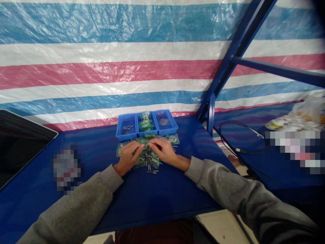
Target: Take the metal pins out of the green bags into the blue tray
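Observation:
My left hand (130,154) and my right hand (164,151) meet over a heap on the blue table. Their fingertips pinch what looks like a small clear green plastic bag (146,144), partly hidden by the fingers. Beneath them lie loose blind rivets (148,160), silver and thin, mixed with more green plastic bags (139,164). A few rivets (152,172) have strayed to the near side of the heap. Right behind stands a blue three-compartment tray (122,138). Several rivets (127,128) are in its left compartment, green bags (146,122) fill the middle, and small clear pieces (164,121) lie in the right.
A dark screen (22,145) leans over the table's left side, near a blurred-out packet (66,168). Blue metal frame bars (223,74) rise at the right. Beyond them are a black cable (228,149) and plastic bags (302,115). A striped sheet (106,74) hangs behind.

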The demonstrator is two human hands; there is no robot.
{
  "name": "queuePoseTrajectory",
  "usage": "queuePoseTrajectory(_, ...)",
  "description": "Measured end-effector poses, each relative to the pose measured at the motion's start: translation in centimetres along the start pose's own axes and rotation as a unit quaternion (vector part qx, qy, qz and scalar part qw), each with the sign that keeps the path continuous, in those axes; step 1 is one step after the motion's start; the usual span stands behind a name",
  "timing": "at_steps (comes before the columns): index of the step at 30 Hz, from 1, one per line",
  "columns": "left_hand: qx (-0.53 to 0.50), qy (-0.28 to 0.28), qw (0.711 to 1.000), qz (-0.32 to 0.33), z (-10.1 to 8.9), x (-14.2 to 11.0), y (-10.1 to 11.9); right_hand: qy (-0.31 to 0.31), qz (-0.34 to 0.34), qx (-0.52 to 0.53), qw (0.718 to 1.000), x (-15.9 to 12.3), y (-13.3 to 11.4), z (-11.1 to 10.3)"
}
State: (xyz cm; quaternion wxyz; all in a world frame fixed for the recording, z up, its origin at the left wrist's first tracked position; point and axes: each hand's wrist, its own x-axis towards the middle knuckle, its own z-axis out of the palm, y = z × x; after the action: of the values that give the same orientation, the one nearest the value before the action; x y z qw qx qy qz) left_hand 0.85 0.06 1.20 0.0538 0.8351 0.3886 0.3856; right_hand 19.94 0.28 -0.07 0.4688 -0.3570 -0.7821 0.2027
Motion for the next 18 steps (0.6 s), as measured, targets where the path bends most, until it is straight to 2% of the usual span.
queuePoseTrajectory(7, 0.004, 0.002, 1.0, -0.013, -0.14, 0.02, 0.01, -0.035, -0.014, -0.023, 0.999, 0.1, 0.19, 0.09)
queuePoseTrajectory(18, -0.044, 0.018, 0.999, -0.015, -0.01, -0.03, -0.01, -0.052, -0.023, -0.037, 0.998, 0.07, 0.32, 0.01)
